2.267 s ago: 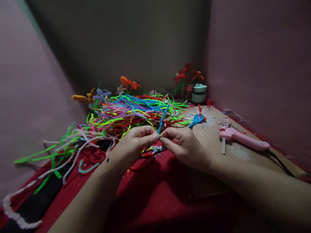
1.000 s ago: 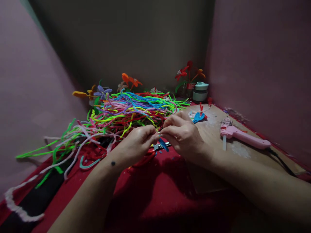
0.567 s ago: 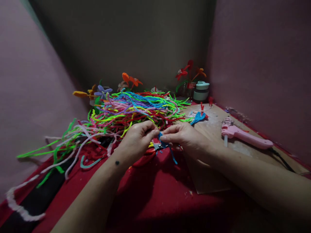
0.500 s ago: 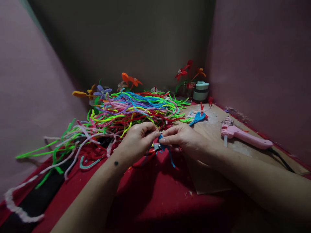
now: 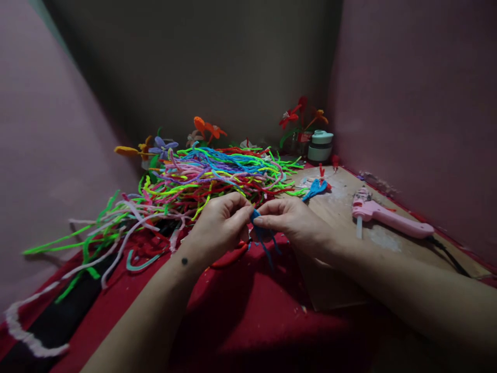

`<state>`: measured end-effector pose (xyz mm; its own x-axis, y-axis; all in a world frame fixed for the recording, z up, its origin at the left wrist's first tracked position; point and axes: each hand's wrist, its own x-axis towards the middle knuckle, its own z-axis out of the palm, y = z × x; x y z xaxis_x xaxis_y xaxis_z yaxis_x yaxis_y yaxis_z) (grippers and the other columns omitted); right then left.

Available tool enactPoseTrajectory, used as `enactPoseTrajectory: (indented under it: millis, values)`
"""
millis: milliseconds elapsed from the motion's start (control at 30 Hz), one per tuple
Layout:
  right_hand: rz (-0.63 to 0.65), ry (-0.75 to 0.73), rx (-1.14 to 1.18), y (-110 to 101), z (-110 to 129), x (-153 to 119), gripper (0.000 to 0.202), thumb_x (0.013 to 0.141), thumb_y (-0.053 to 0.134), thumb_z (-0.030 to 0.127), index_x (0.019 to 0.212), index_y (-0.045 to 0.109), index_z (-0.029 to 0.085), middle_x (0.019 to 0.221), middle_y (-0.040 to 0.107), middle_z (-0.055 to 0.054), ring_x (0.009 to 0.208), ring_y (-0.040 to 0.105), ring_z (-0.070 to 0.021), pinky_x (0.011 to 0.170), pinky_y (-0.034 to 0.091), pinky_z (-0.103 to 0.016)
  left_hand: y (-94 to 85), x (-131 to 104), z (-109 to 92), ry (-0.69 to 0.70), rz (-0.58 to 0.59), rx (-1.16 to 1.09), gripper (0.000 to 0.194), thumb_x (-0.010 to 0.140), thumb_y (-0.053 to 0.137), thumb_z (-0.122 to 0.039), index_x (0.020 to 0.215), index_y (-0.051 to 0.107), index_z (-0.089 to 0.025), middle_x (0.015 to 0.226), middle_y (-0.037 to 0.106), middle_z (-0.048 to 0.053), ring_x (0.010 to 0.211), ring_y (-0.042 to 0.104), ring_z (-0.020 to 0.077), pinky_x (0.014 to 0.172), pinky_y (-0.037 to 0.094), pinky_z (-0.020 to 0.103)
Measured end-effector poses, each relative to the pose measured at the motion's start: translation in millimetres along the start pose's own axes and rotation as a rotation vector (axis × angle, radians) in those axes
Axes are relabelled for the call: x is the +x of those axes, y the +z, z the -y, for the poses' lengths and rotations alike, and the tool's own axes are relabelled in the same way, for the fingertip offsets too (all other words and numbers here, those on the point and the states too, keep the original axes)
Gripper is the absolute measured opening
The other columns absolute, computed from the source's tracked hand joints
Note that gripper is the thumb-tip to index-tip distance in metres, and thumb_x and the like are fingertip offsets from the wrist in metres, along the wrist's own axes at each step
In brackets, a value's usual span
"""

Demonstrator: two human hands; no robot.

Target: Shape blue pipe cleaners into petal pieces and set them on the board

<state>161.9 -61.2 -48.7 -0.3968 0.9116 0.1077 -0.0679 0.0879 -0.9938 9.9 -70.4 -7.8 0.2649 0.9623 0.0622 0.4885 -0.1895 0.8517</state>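
Note:
Both hands meet over the red cloth, pinching a blue pipe cleaner point(image 5: 265, 248) whose thin ends hang down below the fingers. My left hand point(image 5: 225, 220) has thumb and forefinger closed at its upper end. From the other side, my right hand point(image 5: 287, 220) grips it with thumb and fingertips, close to the left. A red-handled tool point(image 5: 230, 257) lies on the cloth under my left hand, its head mostly hidden. Beyond the hands rises a big heap of pipe cleaners point(image 5: 229, 168) in many colours.
A pink glue gun point(image 5: 388, 215) rests on a brown board point(image 5: 337, 207) at the right. Blue looped pipe-cleaner petals point(image 5: 315, 190) lie on it too. Pipe-cleaner flowers point(image 5: 209, 127) and a lidded jar point(image 5: 320, 146) stand along the back. Loose strands spill left across the red cloth point(image 5: 233, 321).
The hands keep their pinch on the blue pipe cleaner, which has turned slightly, its hanging ends shifted. The tool's metal head, plain before, is now mostly covered.

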Motion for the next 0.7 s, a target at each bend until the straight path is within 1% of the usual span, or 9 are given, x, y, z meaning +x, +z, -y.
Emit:
enactPoseTrajectory:
  millis: [100,200,267,367,400,433,533,600,700]
  values:
    - [0.050,0.131,0.149,0.7,1.3,-0.8,0.011,0.067,0.063,0.020,0.062,0.062,0.010,0.058,0.060,-0.001,0.052,0.051,-0.0090,0.056,0.042,-0.024,1.2,1.3,2.8,0.053,-0.056,0.006,0.014,0.078,0.051,-0.026,0.068,0.050,-0.016,0.042,0.048,-0.006,0.034,0.040,0.0050,0.035,0.030,0.015]
    - [0.028,0.221,0.182,2.1,3.4,-2.0,0.012,0.067,0.064,0.020,0.061,0.063,0.010,0.057,0.061,-0.003,0.050,0.053,-0.0092,0.054,0.042,-0.023,0.7,2.4,5.3,0.051,-0.064,-0.044,0.012,0.077,0.052,-0.025,0.069,0.050,-0.017,0.040,0.047,-0.007,0.031,0.039,0.0051,0.033,0.028,0.015]
    - [0.022,0.214,0.193,2.2,3.8,-2.2,0.011,0.067,0.064,0.019,0.062,0.063,0.010,0.058,0.063,-0.003,0.051,0.054,-0.0100,0.054,0.043,-0.023,-1.0,3.0,6.7,0.015,0.001,-0.167,0.013,0.078,0.053,-0.027,0.070,0.050,-0.017,0.040,0.048,-0.006,0.031,0.038,0.0055,0.033,0.027,0.016]
    - [0.046,0.173,0.204,1.3,2.7,-1.9,0.013,0.067,0.065,0.021,0.061,0.062,0.010,0.059,0.063,-0.003,0.052,0.055,-0.0105,0.056,0.043,-0.025,-3.1,4.4,8.9,-0.061,0.137,-0.365,0.015,0.076,0.058,-0.032,0.077,0.055,-0.017,0.041,0.048,-0.006,0.032,0.039,0.0054,0.034,0.027,0.016]
    - [0.048,0.164,0.199,1.0,2.4,-1.8,0.013,0.067,0.065,0.021,0.060,0.062,0.010,0.058,0.063,-0.003,0.052,0.054,-0.0102,0.056,0.043,-0.025,-3.3,5.0,9.8,-0.080,0.151,-0.399,0.017,0.075,0.060,-0.033,0.077,0.057,-0.016,0.041,0.048,-0.006,0.032,0.038,0.0050,0.034,0.027,0.016]
    - [0.051,0.158,0.188,0.7,2.3,-1.9,0.014,0.067,0.064,0.022,0.059,0.062,0.011,0.058,0.062,-0.002,0.051,0.053,-0.0098,0.056,0.043,-0.025,-3.2,5.7,10.7,-0.095,0.144,-0.416,0.018,0.073,0.062,-0.033,0.075,0.058,-0.015,0.041,0.048,-0.006,0.033,0.039,0.0047,0.034,0.027,0.015]
    - [0.067,0.153,0.178,0.6,3.2,-2.6,0.016,0.069,0.061,0.021,0.057,0.062,0.010,0.057,0.062,-0.003,0.049,0.051,-0.0089,0.054,0.041,-0.024,-2.5,7.7,13.4,-0.117,0.064,-0.434,0.022,0.070,0.066,-0.033,0.066,0.058,-0.013,0.040,0.048,-0.004,0.034,0.037,0.0036,0.034,0.024,0.015]
    - [0.092,0.162,0.224,0.7,4.0,-3.0,0.015,0.070,0.059,0.019,0.060,0.064,0.010,0.060,0.064,-0.005,0.050,0.053,-0.0102,0.055,0.042,-0.025,-3.0,8.8,14.7,-0.150,0.036,-0.443,0.022,0.069,0.067,-0.033,0.064,0.058,-0.014,0.039,0.047,-0.005,0.032,0.035,0.0030,0.033,0.021,0.014]
    - [0.131,0.183,0.296,0.6,4.2,-3.1,0.014,0.071,0.055,0.018,0.068,0.066,0.009,0.064,0.066,-0.007,0.057,0.059,-0.0139,0.059,0.045,-0.027,-5.0,9.6,15.0,-0.200,0.028,-0.453,0.022,0.068,0.068,-0.034,0.063,0.057,-0.015,0.036,0.046,-0.006,0.029,0.032,0.0024,0.031,0.019,0.014]
